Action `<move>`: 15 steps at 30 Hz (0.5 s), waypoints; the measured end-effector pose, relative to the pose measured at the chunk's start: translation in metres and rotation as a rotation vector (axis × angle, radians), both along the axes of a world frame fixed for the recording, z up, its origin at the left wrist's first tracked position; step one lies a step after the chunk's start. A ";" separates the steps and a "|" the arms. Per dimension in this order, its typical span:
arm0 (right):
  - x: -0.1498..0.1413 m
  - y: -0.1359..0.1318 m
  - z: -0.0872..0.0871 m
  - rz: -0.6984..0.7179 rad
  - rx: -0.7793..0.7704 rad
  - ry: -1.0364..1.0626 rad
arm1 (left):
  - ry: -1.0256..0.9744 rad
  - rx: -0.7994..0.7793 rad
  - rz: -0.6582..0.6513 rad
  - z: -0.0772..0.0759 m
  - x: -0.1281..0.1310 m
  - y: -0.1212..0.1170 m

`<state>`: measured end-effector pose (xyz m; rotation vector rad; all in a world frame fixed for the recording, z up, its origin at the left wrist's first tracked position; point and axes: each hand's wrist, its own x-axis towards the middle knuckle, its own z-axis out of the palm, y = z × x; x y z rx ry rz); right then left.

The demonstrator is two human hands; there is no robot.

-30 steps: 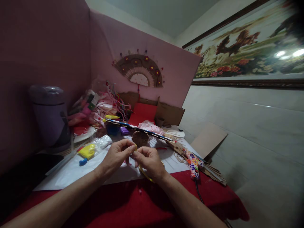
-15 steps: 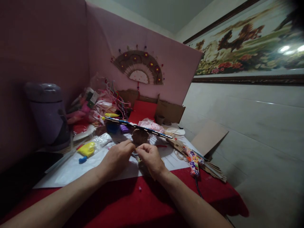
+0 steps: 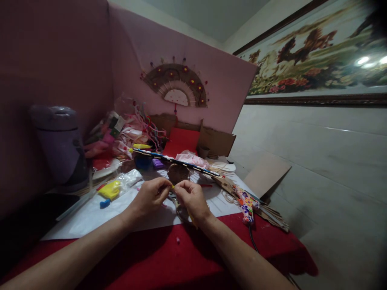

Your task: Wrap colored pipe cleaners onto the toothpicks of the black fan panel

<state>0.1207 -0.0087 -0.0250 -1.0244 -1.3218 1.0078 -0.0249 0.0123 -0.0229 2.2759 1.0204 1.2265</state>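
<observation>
Left hand (image 3: pixel 152 196) and right hand (image 3: pixel 191 200): fingertips nearly meeting, both pinching a tiny yellow piece (image 3: pixel 172 187) between them, above white paper (image 3: pixel 99 219) on my red-covered table (image 3: pixel 145 262). Scissors (image 3: pixel 179 207) by my right palm; whether gripped, I cannot tell. Yellow clay (image 3: pixel 110 190) lies to the left.

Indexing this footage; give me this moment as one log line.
left hand: pinching yellow bit | right hand: pinching same bit | glue gun: lying at right

Framed horse picture (image 3: pixel 308 56), tiled wall (image 3: pixel 332 161), lidded purple container (image 3: pixel 59 149), pink panel (image 3: pixel 220 84)
</observation>
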 end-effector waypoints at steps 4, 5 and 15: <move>0.000 0.001 -0.001 -0.001 -0.012 -0.034 | 0.121 0.169 0.059 -0.002 -0.001 0.004; 0.001 0.001 -0.001 -0.001 -0.008 -0.047 | 0.145 0.190 0.063 -0.001 -0.001 0.003; 0.004 0.002 -0.004 -0.072 0.101 -0.200 | 0.653 0.526 0.075 0.010 -0.004 -0.010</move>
